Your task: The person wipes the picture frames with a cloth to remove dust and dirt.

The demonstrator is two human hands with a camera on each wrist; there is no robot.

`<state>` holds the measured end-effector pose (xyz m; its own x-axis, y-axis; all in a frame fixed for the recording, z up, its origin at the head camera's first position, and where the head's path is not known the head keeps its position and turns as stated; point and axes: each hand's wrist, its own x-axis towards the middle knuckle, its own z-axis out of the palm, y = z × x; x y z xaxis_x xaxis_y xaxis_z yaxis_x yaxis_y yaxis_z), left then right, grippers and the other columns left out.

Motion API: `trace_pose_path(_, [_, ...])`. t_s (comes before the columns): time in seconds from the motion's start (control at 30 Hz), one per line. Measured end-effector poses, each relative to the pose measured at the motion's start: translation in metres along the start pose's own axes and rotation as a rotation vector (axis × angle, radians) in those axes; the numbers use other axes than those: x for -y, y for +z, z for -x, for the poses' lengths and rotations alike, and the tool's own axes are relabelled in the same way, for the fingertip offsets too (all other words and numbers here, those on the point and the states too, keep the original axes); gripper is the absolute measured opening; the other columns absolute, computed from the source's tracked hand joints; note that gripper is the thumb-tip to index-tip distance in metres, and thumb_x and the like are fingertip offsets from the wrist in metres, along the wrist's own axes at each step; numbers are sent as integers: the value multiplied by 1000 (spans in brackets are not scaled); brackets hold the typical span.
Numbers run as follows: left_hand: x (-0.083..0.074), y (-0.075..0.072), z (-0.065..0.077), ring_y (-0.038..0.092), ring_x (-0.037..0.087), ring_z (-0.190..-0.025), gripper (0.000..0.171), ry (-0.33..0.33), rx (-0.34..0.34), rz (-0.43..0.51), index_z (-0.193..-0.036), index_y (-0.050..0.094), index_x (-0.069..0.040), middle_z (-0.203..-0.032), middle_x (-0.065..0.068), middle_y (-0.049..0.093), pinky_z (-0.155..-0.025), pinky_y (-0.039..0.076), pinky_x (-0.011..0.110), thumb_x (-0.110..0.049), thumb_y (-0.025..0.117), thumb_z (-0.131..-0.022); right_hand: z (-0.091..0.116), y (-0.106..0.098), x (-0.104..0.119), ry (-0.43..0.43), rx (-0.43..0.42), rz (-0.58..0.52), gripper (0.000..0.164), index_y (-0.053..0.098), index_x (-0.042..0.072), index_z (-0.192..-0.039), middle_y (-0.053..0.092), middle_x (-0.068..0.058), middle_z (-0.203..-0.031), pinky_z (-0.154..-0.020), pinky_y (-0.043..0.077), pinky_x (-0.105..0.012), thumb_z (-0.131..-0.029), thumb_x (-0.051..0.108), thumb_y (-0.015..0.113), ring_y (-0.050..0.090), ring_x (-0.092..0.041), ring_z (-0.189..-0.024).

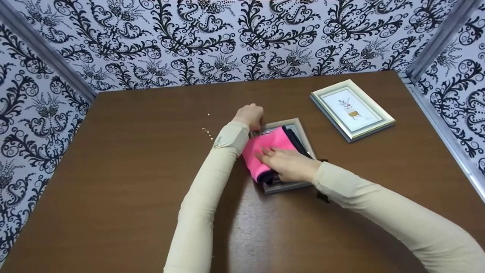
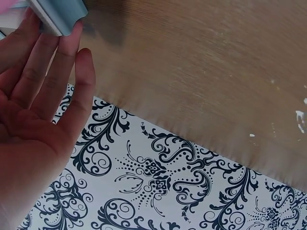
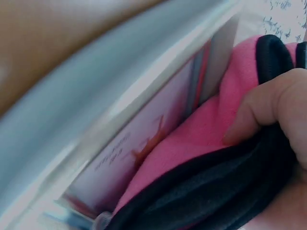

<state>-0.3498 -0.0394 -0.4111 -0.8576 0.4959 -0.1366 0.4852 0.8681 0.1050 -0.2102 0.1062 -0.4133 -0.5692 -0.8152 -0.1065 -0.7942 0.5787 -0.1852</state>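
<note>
A picture frame (image 1: pixel 304 136) with a silvery border lies under both hands in the head view. My left hand (image 1: pixel 250 115) grips it at its far left corner; in the left wrist view the fingertips sit under the frame's edge (image 2: pixel 62 14). My right hand (image 1: pixel 290 165) holds a folded pink cloth (image 1: pixel 271 141) with black edging against the frame's face. The right wrist view shows the thumb on the cloth (image 3: pixel 196 132), beside the framed print (image 3: pixel 127 151), which the cloth partly covers.
A second picture frame (image 1: pixel 352 110), with a small plant print, lies face up at the back right of the brown table (image 1: pixel 132 170). Small white bits (image 1: pixel 207 132) lie left of the left hand. Black-and-white patterned walls (image 1: pixel 212 41) border the table's back and sides.
</note>
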Motion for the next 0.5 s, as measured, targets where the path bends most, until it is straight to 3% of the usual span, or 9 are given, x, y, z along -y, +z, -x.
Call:
trace_pose_path(0.2, [3, 4, -2, 64, 32, -97, 20, 10, -10, -5, -95, 76, -10, -105, 13, 68, -81, 53, 45, -8, 74, -75, 33, 0, 34, -7, 103, 35, 70, 36, -4, -144, 34, -27, -146, -108, 30, -48, -80, -12, 63, 35, -40, -133])
trace_pose_path(0.3, [4, 6, -3, 63, 31, -97, 20, 21, 2, -15, -95, 77, -10, -105, 12, 68, -80, 52, 45, -10, 74, -76, 48, -2, 51, -53, 120, 121, 64, 42, -2, -142, 41, -26, -142, -106, 34, -48, -82, -11, 62, 41, -40, -130])
trace_pose_path(0.4, [5, 6, -2, 62, 31, -97, 19, 41, 7, -24, -96, 77, -10, -104, 12, 68, -80, 53, 45, -11, 76, -77, 57, -5, 65, -119, 51, 276, 50, 55, 1, -132, 57, -20, -129, -94, 48, -44, -83, -4, 64, 58, -35, -113])
trace_pose_path(0.5, [6, 6, 0, 63, 30, -95, 16, 75, -7, -24, -94, 77, -10, -100, 12, 68, -78, 53, 45, -11, 75, -78, 62, -4, 75, -178, -38, 463, 39, 63, 8, -123, 64, -13, -118, -82, 53, -39, -84, 6, 67, 63, -29, -99])
